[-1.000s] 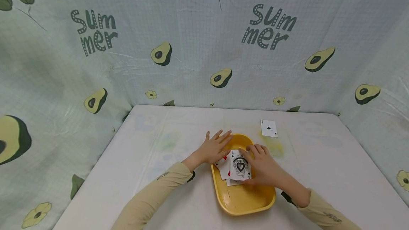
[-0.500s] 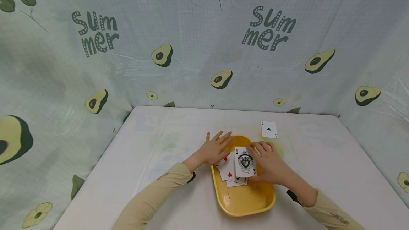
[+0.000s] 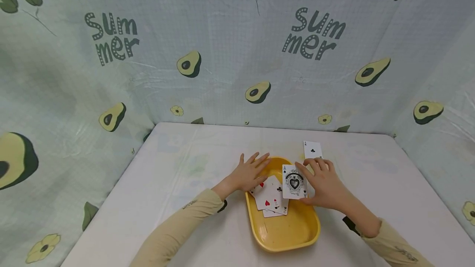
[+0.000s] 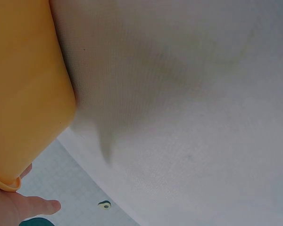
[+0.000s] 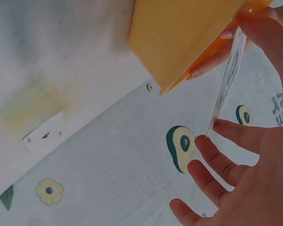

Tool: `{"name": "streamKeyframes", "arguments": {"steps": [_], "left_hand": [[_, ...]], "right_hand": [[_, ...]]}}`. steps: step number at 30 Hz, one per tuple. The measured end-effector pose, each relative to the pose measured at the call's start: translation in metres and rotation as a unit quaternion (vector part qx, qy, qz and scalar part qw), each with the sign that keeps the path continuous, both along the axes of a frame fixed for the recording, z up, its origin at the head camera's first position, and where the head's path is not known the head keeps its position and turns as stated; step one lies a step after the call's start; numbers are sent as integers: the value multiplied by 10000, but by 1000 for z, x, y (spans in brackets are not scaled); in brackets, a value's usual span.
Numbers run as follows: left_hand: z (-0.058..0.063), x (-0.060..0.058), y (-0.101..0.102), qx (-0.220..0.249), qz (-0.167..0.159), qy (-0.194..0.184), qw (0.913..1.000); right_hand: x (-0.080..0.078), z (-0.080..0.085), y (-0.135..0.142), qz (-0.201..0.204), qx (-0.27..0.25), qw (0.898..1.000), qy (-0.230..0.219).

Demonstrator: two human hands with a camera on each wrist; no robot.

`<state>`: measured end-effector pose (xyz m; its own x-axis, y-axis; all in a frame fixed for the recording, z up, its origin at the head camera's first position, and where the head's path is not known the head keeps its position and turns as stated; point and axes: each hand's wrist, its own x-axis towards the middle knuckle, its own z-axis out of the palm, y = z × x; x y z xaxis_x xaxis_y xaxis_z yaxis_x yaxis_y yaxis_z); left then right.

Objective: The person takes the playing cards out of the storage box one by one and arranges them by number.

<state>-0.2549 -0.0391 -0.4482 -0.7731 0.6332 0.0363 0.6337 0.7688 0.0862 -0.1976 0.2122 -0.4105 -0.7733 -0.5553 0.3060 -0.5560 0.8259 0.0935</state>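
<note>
My right hand pinches an ace of spades playing card between thumb and fingertips, over the right side of a yellow tray. Seen nearly edge-on in the right wrist view, the card spans from thumb to forefinger, while the other fingers stay apart from it. My left hand rests with spread fingers on the tray's left rim, its thumb reaching inward. Several overlapping playing cards, some with red hearts, lie in the tray, partly hidden by that hand.
An ace of clubs lies face up on the white table behind the tray, its lower edge covered by my right hand. A cloth wall printed with avocados stands at the table's back and sides.
My right hand has lifted the ace of spades off the other cards and carried it right and away from me. More of the cards beneath now show. The left hand stays put.
</note>
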Motion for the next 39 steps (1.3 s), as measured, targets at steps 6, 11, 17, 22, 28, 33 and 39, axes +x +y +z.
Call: {"name": "streamKeyframes", "arguments": {"steps": [6,11,17,22,28,33,39], "left_hand": [[3,2,-1,-12,-17,-48,10000],[3,2,-1,-72,-19,-28,10000],[3,2,-3,-77,-22,-50,10000],[2,2,-4,-55,-47,-19,10000],[1,3,-6,197,-142,-82,9997],[-4,2,-8,305,-227,-40,9993],[1,6,-6,22,-105,-118,9999]], "right_hand": [[-2,6,11,-51,95,9998,157],[-5,10,22,-36,79,9991,424],[-9,13,31,-112,93,9981,607],[-11,17,36,-219,158,9980,576],[-17,18,46,-277,80,9986,449],[-24,11,57,-215,-76,9989,399],[-34,2,71,-147,-235,9993,242]]}}
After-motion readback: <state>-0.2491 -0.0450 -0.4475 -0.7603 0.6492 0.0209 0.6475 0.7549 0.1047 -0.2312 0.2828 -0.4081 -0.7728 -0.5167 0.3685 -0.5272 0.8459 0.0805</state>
